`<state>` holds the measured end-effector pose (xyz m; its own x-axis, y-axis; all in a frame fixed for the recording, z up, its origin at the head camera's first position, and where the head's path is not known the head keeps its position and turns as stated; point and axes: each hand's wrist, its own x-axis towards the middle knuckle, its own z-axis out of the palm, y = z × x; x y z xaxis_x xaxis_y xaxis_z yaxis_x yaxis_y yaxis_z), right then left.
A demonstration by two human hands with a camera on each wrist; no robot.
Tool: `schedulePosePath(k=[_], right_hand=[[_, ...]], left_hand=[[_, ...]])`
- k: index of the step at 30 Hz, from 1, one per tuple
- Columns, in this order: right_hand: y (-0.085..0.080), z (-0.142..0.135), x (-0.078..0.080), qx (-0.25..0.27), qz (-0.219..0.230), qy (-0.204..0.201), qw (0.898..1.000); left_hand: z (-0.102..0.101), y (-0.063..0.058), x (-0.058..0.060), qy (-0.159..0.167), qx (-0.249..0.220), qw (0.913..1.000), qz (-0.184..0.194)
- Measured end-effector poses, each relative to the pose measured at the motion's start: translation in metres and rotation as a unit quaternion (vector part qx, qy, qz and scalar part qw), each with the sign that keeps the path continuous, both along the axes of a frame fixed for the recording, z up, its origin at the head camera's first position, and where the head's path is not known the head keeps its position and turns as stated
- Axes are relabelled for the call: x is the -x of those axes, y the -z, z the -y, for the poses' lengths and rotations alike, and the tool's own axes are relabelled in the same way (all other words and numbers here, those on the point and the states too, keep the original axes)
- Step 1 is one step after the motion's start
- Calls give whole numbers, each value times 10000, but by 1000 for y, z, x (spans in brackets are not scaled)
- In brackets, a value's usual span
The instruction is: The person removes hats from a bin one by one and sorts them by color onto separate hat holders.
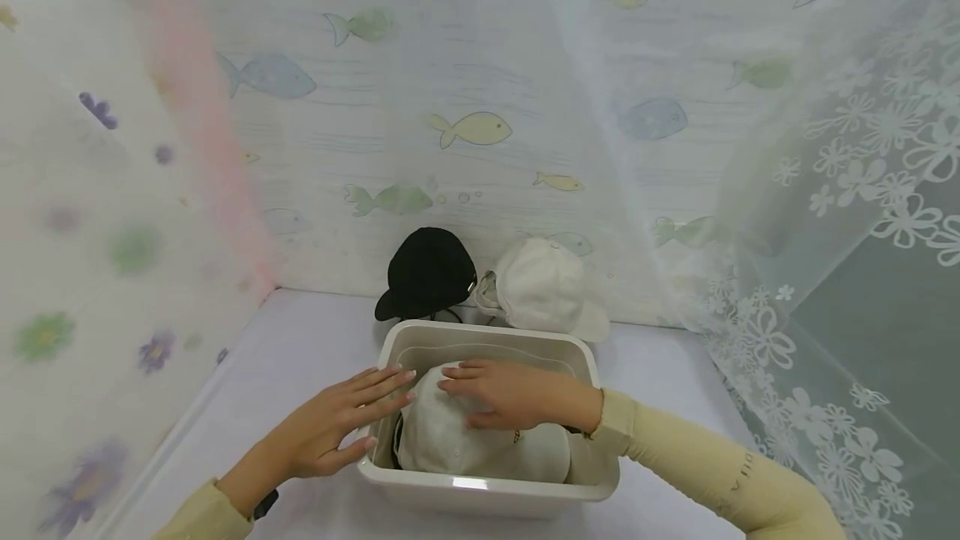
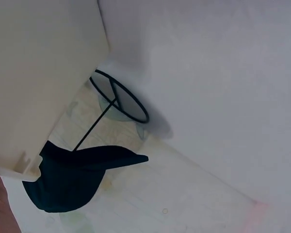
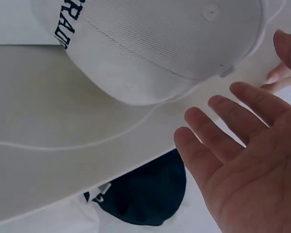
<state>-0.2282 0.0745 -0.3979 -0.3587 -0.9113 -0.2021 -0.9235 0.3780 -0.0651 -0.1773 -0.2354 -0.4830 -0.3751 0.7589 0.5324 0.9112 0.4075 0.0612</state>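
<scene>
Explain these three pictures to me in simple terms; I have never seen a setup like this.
There is no machine here, just a person's two bare hands. The wide picture comes from a camera worn on the head; the other two come from cameras on the left and right wrists. On the pale surface stands a bin with a light cap inside. Behind it are a black cap, on a thin stand, and a white cap. The left hand is at the bin's left side, the right hand above the light cap. Neither grips anything.
</scene>
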Motion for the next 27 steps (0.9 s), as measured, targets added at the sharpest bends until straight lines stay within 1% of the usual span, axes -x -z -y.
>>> schedulePosePath(k=[3, 7, 10, 15, 19, 25, 27], right_hand=[[4, 4, 4, -10, 216, 55, 9998], [11, 9, 5, 101, 583, 71, 9982], [15, 11, 5, 143, 717, 108, 9973], [16, 13, 2, 96, 707, 205, 9972], [13, 11, 1, 95, 640, 161, 9978], [7, 1, 4, 382, 707, -127, 9967], [5, -3, 5, 457, 662, -226, 9965]], left_hand=[[0, -1, 0, 29, -15, 10000, 26], [0, -2, -2, 72, -94, 9999, -44], [-1, -1, -2, 64, -138, 9998, -144], [-2, 2, -2, 14, -125, 9997, -185], [-1, 3, -3, 14, -145, 9997, -189], [-2, 3, 0, 50, -182, 9996, -221], [-2, 2, 1, 46, -186, 9995, -232]])
